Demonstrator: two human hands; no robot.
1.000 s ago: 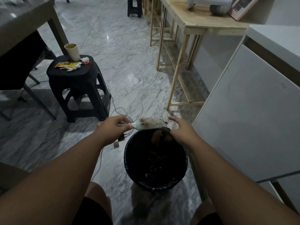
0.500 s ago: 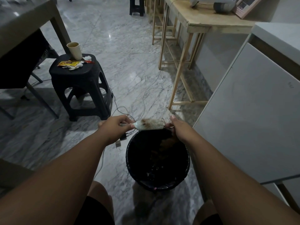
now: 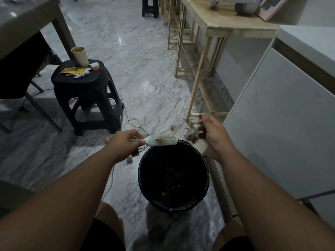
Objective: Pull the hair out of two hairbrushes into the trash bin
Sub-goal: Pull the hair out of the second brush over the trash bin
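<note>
A pale hairbrush lies level over the far rim of the black trash bin, with a small brown tuft still on its bristles. My left hand grips its handle at the left end. My right hand is raised to the right of the brush, beyond the bin's far right rim, pinching a clump of brown hair that hangs below the fingers. Some hair lies in the bottom of the bin. Only one brush is in view.
A black plastic stool with a paper cup and wrappers stands at the left. Cables trail over the marble floor. A wooden table frame and a white cabinet close in the right side. My knees are below the bin.
My right hand has pulled away from the brush's tip, up and to the right, drawing a clump of hair off the bristles. The left hand and brush stayed over the bin.
</note>
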